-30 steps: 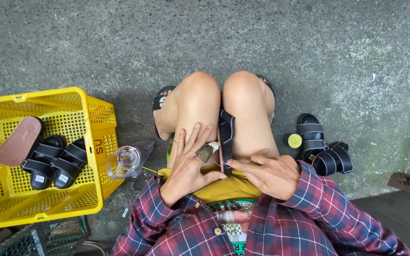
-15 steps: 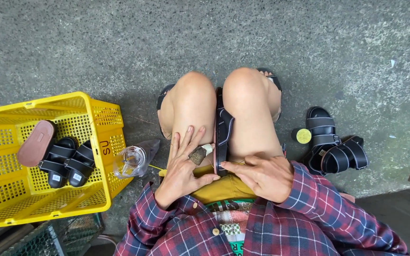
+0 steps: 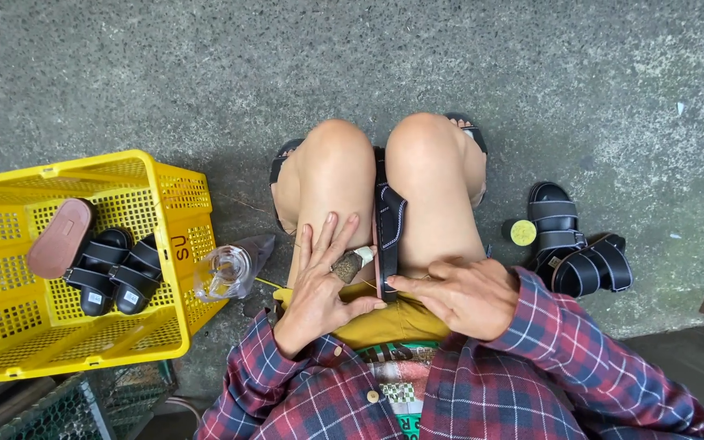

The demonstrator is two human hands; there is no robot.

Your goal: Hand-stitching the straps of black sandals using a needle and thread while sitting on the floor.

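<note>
Black stitched sandal strap is standing between the knees; left hand, fingers spread, is pressing beside it, right hand is pinching its edge.

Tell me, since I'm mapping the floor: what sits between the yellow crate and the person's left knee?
In the head view, a clear glass jar stands on the concrete between the yellow crate and the left knee.

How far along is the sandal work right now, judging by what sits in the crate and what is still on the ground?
Done, apparently: black sandals lie in the yellow crate. In hand: a black sandal is clamped between the knees, with the left hand spread beside it and the right hand pinching at its edge. Likely left: two black sandals on the ground beside a small yellow disc.
</note>
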